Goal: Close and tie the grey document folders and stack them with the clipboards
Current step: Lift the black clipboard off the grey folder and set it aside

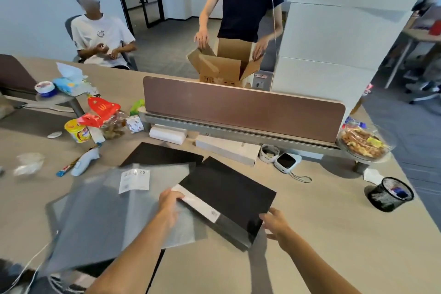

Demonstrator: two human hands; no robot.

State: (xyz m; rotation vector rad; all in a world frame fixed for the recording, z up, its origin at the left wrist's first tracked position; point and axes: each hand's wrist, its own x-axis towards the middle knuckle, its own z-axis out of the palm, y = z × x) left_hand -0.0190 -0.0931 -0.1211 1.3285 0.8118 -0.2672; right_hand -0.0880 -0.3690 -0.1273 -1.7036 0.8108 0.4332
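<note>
Person stands at the desk (322, 234), both hands on a black stack (229, 196), likely the clipboards, lying tilted mid-desk. Left hand (170, 200) is closed on its near-left corner beside a white label strip (198, 204); right hand (274, 222) sits at the near-right edge, fingers half-curled, so whether it grips or only steadies cannot be told. The grey document folders (114, 212) lie just left, partly under the left forearm, one edge overlapping the stack; blur hides any tie strings. Probably squaring the stack: better to press both edges flush, keep it flat, and slide rather than lift. Stack looks rigid, matte, sharp-cornered; folders look thin, translucent, floppy plastic, so likely to slip. A second black board (160, 154) lies behind.
</note>
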